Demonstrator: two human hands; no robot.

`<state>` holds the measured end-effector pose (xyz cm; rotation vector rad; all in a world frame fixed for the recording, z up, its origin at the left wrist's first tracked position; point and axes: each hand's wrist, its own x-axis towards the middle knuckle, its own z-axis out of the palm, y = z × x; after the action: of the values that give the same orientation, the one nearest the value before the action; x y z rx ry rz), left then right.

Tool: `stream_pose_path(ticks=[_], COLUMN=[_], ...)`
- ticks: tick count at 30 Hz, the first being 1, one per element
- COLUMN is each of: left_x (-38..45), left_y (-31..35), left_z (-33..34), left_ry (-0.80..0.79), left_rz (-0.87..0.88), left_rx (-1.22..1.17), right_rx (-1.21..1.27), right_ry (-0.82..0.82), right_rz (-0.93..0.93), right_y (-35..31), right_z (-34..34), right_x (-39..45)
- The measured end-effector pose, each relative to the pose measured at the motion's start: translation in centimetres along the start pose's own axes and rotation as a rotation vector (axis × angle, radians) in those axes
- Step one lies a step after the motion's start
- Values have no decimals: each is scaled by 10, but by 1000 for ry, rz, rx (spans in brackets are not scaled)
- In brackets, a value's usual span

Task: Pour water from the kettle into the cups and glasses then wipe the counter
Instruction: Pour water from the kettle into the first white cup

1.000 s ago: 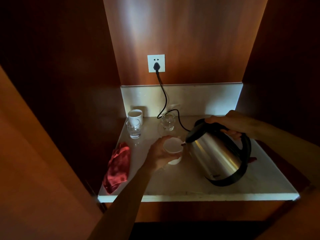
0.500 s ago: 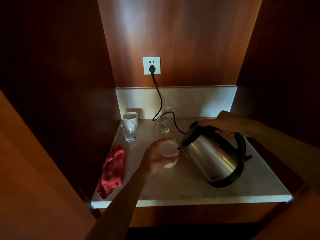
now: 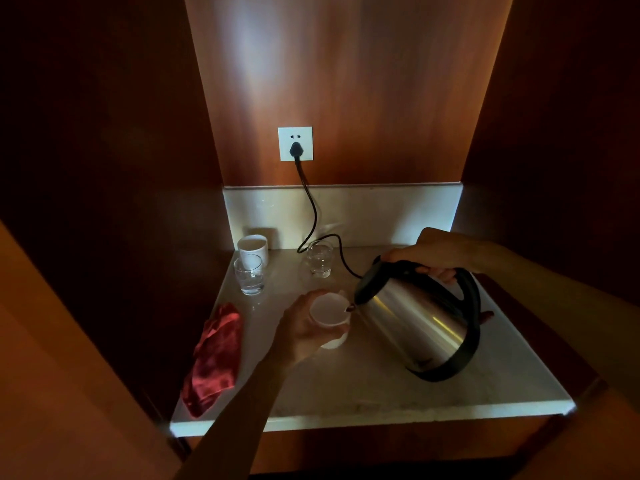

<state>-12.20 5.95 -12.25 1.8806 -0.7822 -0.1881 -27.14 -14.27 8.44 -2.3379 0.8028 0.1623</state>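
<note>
1. Head view, item: white cup [image 3: 329,315], centre of frame, standing on or just above the counter [image 3: 381,382]; which of the two cannot be told. Its mouth faces up.
2. Left hand [image 3: 304,329]: fingers curled round the cup from the lower left, holding it.
3. Kettle [image 3: 420,318], steel with black trim, right of centre, lifted and tilted; long axis runs from base at lower right to spout at upper left. Spout tip sits at the cup's right rim, just over the opening. A stream of water cannot be made out.
4. Right hand [image 3: 434,252]: gripping the kettle's black handle from above, upper right of the kettle.
5. Judgement: the pour turns on spout-over-mouth alignment; the cup lies down and left of the right hand's grip.
6. Remaining vessels, left of centre: second white cup [image 3: 252,250], glass [image 3: 250,276] in front of it, another glass [image 3: 320,259] near the cord [image 3: 313,209].
7. Red cloth [image 3: 215,358], lower left on the counter, untouched.
</note>
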Motion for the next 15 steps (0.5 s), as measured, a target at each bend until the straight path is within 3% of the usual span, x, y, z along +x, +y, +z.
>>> stream_pose_path(ticks=[15], left_x=[-2], left_y=[1], left_z=[-3], left_ry=[-10], left_rz=[2], left_rx=[21], right_rx=[-112], right_ry=[-34], right_rz=[-5], right_y=[-17], right_z=[-6], right_x=[9])
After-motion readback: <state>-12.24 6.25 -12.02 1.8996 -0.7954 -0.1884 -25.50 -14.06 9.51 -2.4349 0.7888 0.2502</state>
